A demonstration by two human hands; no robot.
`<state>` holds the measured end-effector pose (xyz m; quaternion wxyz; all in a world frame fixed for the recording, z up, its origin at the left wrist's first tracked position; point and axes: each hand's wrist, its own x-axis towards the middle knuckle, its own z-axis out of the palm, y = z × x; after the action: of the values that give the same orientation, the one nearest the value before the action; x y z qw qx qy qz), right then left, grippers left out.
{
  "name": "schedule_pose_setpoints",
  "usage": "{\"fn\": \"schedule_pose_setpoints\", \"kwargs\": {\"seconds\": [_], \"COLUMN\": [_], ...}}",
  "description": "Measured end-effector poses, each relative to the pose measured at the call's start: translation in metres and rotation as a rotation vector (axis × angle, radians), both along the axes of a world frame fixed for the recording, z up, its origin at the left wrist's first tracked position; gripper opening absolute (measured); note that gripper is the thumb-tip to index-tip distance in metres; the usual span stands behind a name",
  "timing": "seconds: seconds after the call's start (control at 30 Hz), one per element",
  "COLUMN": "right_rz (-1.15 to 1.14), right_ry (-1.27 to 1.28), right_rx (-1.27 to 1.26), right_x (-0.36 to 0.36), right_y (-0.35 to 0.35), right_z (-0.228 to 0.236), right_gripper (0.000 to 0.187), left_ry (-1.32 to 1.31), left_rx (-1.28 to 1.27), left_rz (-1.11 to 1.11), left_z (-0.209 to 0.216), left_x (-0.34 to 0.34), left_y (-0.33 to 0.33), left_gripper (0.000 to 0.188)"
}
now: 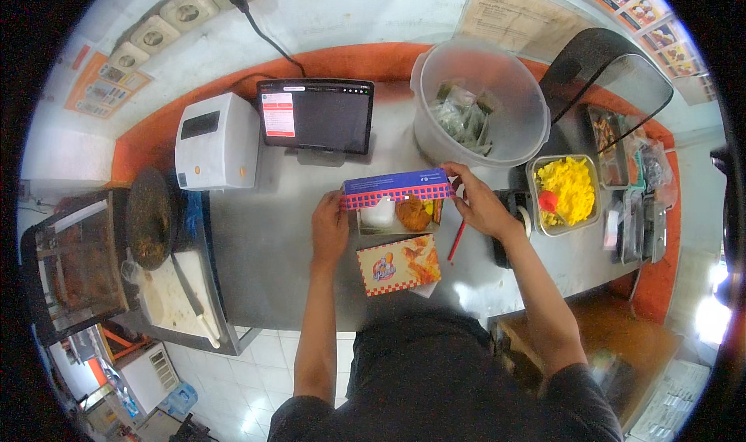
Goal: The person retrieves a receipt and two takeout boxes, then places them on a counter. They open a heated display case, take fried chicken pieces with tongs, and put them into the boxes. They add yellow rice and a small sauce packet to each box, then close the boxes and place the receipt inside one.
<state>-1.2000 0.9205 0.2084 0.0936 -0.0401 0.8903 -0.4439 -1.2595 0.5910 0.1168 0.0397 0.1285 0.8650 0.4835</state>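
Between my hands stands a cardboard meal box (pixel 361 224) with a blue, red-checked flap (pixel 398 184) raised along its far side. Inside lie a white wrapped bundle (pixel 378 213) and a browned, fried-looking piece of food (pixel 413 213), with a bit of yellow beside it. My left hand (pixel 331 226) is closed at the flap's left end. At its right end, my right hand (pixel 480 202) pinches the flap between thumb and fingers. Nearer to me is a printed cardboard panel (pixel 399 265) with a chicken picture; whether it joins the box I cannot tell.
A red pen (pixel 457 242) lies right of the box. Behind are a tablet (pixel 318 119), a white printer (pixel 217 143) and a large clear tub (pixel 482 104) holding small bags. Yellow shredded food fills a container (pixel 597 197) at right. A knife (pixel 194 298) rests on a cutting board (pixel 167 298) at left.
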Motion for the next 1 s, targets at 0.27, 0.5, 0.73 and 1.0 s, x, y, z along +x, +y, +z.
{"fn": "schedule_pose_setpoints", "kwargs": {"seconds": [0.27, 0.5, 0.73, 1.0], "right_rz": [0.076, -0.111, -0.018, -0.183], "right_ry": [0.121, -0.035, 0.25, -0.089], "right_rx": [0.187, 0.16, 0.272, 0.076], "right_x": [0.014, 0.055, 0.056, 0.055], "right_y": [0.014, -0.01, -0.009, -0.013], "right_z": [-0.037, -0.092, -0.093, -0.093], "right_gripper": [0.052, 0.032, 0.04, 0.036], "left_ry": [0.045, -0.023, -0.914, -1.013], "left_rx": [-0.075, -0.149, 0.168, 1.586], "left_rz": [-0.061, -0.078, -0.024, 0.342], "left_z": [-0.012, -0.006, 0.017, -0.003], "left_x": [-0.002, 0.021, 0.05, 0.064], "left_y": [-0.008, -0.004, -0.003, 0.098], "left_gripper": [0.044, 0.047, 0.055, 0.059]}}
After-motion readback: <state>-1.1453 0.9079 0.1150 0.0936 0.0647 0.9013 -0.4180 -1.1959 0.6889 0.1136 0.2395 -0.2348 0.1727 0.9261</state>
